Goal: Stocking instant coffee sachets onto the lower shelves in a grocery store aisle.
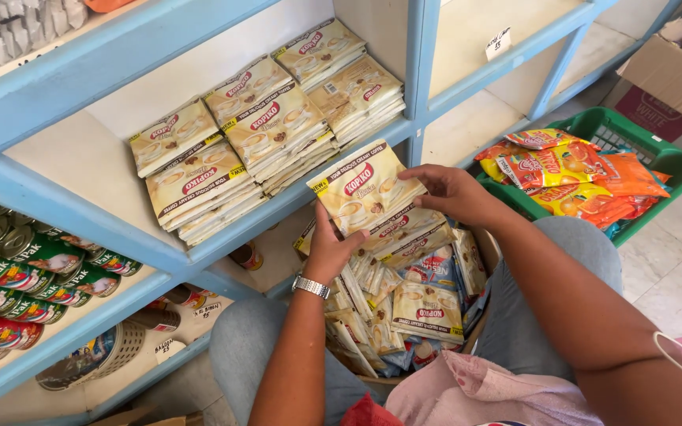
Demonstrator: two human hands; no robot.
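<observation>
I am holding a stack of cream coffee sachets [366, 189] over the open box [404, 308] on my lap. Left hand [329, 251] is gripping its lower edge from below; right hand [453, 192] is pinching its right end. The stack's long axis is running left-right, with shelved sachet piles [270, 130] lying just beyond, up-left.

cans [9, 276] cut off at left edge, cardboard box [672, 71] cropped at right edge
</observation>
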